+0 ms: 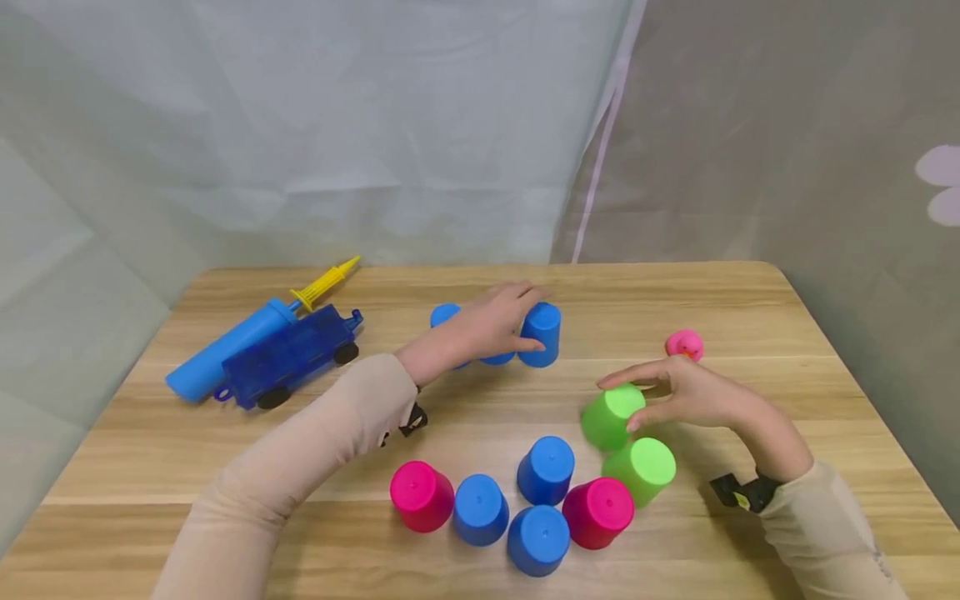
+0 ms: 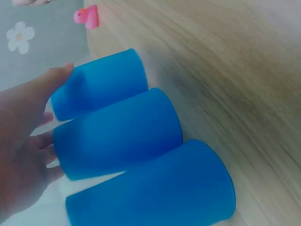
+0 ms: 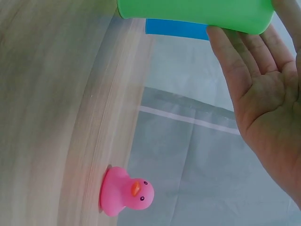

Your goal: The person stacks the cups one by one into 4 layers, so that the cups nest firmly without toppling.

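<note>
Three upside-down blue cups stand in a row at the back of the table, partly hidden in the head view by my left hand [image 1: 487, 325]. That hand grips the rightmost blue cup [image 1: 543, 337], its thumb on the near side and fingers behind. The left wrist view shows the middle blue cup [image 2: 117, 134] and another blue cup [image 2: 155, 188] beside it. My right hand [image 1: 697, 392] holds an upside-down green cup [image 1: 611, 417] between thumb and fingers. A second green cup [image 1: 641, 468] stands just in front of it.
Nearer the front stand a left pink cup [image 1: 422, 497], a right pink cup [image 1: 597, 512] and three blue cups [image 1: 480, 510]. A pink rubber duck [image 1: 684, 344] sits behind my right hand. At left lie a blue toy trailer [image 1: 288, 358] and a blue-and-yellow pump [image 1: 232, 350].
</note>
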`<state>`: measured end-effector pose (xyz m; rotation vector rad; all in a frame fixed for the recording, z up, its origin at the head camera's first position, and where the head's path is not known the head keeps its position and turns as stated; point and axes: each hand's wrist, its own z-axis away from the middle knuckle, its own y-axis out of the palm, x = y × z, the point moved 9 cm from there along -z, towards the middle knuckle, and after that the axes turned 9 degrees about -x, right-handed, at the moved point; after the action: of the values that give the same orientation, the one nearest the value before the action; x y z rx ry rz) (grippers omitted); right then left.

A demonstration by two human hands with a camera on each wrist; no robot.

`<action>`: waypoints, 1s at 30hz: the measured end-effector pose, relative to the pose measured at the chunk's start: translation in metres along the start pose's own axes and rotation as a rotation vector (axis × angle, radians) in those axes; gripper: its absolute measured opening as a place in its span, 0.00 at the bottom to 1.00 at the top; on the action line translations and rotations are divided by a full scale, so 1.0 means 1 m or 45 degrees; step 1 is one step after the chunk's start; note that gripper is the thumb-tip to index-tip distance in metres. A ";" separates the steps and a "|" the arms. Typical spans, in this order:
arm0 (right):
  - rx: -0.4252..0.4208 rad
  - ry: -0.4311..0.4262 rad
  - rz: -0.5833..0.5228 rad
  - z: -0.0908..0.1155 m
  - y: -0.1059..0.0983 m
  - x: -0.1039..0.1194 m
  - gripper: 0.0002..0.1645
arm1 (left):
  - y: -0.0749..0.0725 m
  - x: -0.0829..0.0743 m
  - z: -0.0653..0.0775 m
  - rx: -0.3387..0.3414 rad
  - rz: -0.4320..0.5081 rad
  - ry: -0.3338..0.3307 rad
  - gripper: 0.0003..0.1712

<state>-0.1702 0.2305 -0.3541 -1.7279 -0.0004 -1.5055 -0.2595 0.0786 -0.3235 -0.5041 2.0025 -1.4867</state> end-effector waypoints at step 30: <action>-0.078 -0.037 0.135 0.012 -0.013 -0.002 0.36 | -0.051 -0.031 0.147 0.036 0.545 -0.108 0.29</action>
<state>-0.1678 0.2470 -0.3477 -1.7700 0.1219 -1.4160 -0.1423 -0.0248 -0.2977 -0.1100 1.8735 -1.2053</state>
